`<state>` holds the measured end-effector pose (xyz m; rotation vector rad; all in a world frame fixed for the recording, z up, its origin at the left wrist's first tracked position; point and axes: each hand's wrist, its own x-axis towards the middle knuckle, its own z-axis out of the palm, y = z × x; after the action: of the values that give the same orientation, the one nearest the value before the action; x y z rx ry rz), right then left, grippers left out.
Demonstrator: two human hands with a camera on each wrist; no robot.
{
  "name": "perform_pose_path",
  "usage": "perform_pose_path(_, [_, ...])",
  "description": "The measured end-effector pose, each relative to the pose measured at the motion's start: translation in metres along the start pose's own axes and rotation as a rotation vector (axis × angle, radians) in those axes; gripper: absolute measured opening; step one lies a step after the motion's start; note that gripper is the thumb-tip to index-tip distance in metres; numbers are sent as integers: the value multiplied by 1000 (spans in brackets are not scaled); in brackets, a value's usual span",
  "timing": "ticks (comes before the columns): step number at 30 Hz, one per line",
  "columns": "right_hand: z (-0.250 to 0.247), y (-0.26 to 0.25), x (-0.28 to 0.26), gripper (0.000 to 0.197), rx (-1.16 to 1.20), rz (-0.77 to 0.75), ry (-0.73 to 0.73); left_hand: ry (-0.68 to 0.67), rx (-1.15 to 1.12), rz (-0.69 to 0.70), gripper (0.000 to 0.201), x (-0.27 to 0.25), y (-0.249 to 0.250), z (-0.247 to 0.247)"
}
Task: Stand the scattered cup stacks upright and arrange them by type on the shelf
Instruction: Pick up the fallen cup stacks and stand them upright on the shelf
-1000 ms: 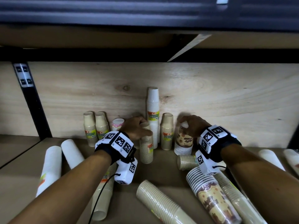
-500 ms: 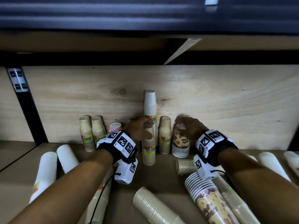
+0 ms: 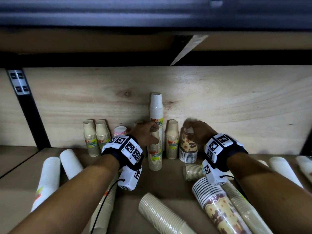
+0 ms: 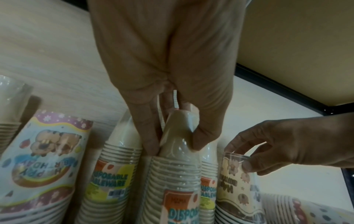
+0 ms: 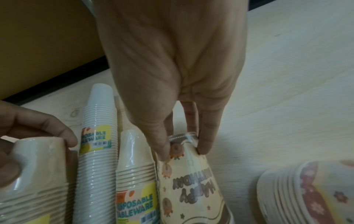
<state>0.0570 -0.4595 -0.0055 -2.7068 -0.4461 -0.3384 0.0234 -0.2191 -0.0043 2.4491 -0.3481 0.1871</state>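
Against the back wall of the shelf (image 3: 168, 183), our left hand (image 3: 146, 134) pinches the top of an upright beige cup stack (image 3: 154, 155) with curled fingers, while our right hand (image 3: 198, 132) pinches the top of the upright patterned cup stack (image 3: 188, 149) beside it.

glossy plastic-wrapped paper cup stacks (image 3: 154, 154), matt wooden shelf (image 3: 236, 102)
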Motion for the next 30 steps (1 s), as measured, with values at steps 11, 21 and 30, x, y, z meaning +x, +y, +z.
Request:
perform_pose_path(11, [-6, 0, -2, 40, -20, 58, -81, 0, 78, -11, 60, -5, 1, -2])
perform_pose_path(21, [-37, 18, -26, 51, -126, 228, -155, 167, 319, 123, 47, -14, 57, -4])
perform_pose_path(30, [-43, 59, -55, 49, -179, 369, -193, -258, 316, 98, 31, -14, 92, 44])
